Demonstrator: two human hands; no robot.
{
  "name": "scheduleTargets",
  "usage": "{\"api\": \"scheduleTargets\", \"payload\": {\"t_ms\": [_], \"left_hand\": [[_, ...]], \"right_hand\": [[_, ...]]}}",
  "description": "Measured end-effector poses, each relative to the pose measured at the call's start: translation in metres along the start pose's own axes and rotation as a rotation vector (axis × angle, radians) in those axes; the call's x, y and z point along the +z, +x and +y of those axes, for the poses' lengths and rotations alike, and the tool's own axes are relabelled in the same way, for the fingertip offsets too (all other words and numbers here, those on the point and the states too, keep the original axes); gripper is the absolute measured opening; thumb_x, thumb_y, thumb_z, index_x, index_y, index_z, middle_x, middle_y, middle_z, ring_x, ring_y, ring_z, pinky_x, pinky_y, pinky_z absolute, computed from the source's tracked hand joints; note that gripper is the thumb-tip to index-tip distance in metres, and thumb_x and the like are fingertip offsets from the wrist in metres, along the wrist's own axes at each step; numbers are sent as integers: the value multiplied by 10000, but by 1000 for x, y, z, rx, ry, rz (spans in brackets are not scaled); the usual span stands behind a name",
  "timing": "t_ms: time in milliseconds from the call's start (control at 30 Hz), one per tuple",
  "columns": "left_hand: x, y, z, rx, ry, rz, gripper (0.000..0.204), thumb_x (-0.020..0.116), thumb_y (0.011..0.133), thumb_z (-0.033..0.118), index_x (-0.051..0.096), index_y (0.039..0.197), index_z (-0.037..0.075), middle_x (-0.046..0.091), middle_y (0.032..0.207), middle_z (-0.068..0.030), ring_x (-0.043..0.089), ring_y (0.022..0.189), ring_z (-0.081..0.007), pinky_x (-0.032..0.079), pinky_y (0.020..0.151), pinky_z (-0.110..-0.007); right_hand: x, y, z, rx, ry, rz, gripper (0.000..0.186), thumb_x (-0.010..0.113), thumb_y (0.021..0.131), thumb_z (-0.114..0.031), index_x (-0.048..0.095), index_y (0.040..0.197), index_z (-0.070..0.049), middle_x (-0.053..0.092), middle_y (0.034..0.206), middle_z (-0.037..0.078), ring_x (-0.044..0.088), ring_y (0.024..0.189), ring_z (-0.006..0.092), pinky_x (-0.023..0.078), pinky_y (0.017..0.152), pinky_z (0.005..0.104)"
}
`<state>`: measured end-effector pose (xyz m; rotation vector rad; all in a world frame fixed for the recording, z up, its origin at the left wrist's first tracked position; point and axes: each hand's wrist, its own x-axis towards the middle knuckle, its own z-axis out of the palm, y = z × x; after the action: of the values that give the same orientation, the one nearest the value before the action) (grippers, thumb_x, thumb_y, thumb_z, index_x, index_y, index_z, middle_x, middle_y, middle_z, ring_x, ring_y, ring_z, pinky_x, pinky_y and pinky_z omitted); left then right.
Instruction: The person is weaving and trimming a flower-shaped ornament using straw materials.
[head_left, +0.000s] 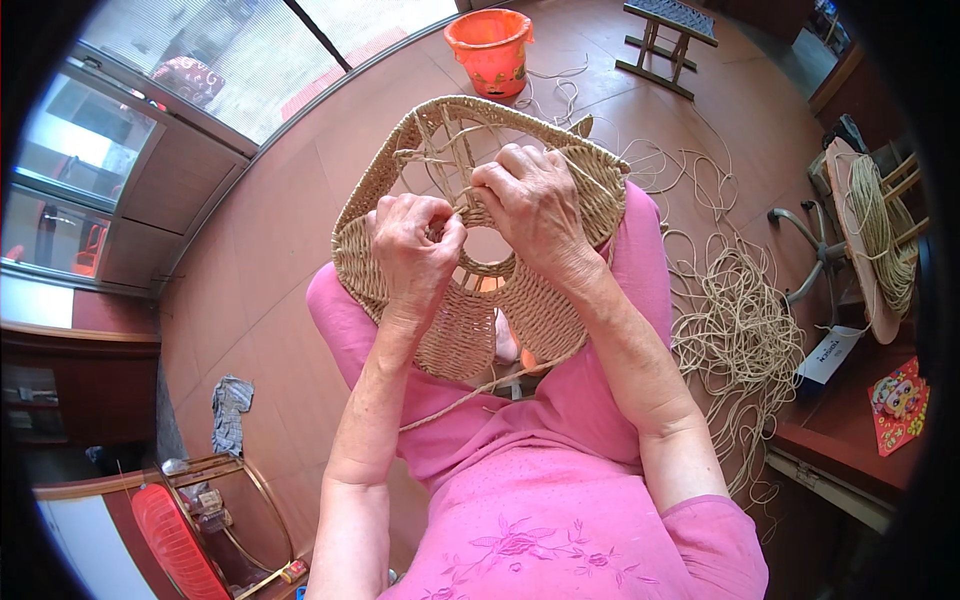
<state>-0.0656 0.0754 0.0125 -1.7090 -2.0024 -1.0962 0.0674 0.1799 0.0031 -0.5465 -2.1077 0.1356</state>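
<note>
Across my lap rests a tan woven cord piece (pixel 545 320), with rounded woven panels around a central ring and a thick braided rim. Its far left part has open gaps crossed by bare strands. My left hand (pixel 412 245) is closed beside the ring, thumb and forefinger pinching a cord (pixel 460 213). Close by on the right, my right hand (pixel 535 200) has its fingers curled down onto the strands beyond the ring; its fingertips are partly hidden. A loose length of twisted cord (pixel 495 383) trails from the near edge over my pink trousers.
On the floor to the right lies a tangled heap of cord (pixel 740 330), with strands running up toward an orange bucket (pixel 490 50) and a folding stool (pixel 660 40). A swivel chair base (pixel 825 255) and a table stand farther right. At left are a crumpled cloth (pixel 232 410) and a red fan (pixel 172 545).
</note>
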Motion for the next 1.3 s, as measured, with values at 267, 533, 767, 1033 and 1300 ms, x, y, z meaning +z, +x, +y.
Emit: {"api": "scheduleTargets", "payload": {"t_ms": [267,533,767,1033,1300], "left_hand": [[6,4,1,-64,-21,-15,82,714,716,7,656,745,58,605,719,-36,576,700,-188,487,668,-332],[9,1,-3,-52,-80,28,87,739,730,8,674,781,35,612,719,-52,601,617,-146,494,584,-289],[11,1,8,-111,-110,3,81,741,751,11,703,823,24,624,777,-52,604,636,-139,496,595,-284],[7,-2,6,-120,-209,-37,227,702,764,-55,677,975,26,571,1045,-92,597,646,-179,514,621,-334],[4,16,5,-273,-266,-138,387,731,752,-48,673,1128,25,652,1026,-98,666,687,-133,553,663,-276]], "right_hand": [[-2,5,0,-129,-12,-110,46,666,770,-165,684,773,-123,570,829,38,612,806,193,423,739,378],[-1,18,0,-151,-13,-316,63,660,778,-120,651,828,-82,573,861,66,630,865,242,495,725,398],[2,6,1,-63,145,-219,131,628,787,-96,616,893,-20,574,921,120,625,889,283,520,755,395],[-30,10,9,-102,-63,-87,94,654,782,-124,648,871,-93,569,871,50,600,848,214,445,759,393],[-9,3,7,-51,-81,-74,69,682,769,-155,646,780,-97,570,823,48,611,821,205,443,754,397]]}}
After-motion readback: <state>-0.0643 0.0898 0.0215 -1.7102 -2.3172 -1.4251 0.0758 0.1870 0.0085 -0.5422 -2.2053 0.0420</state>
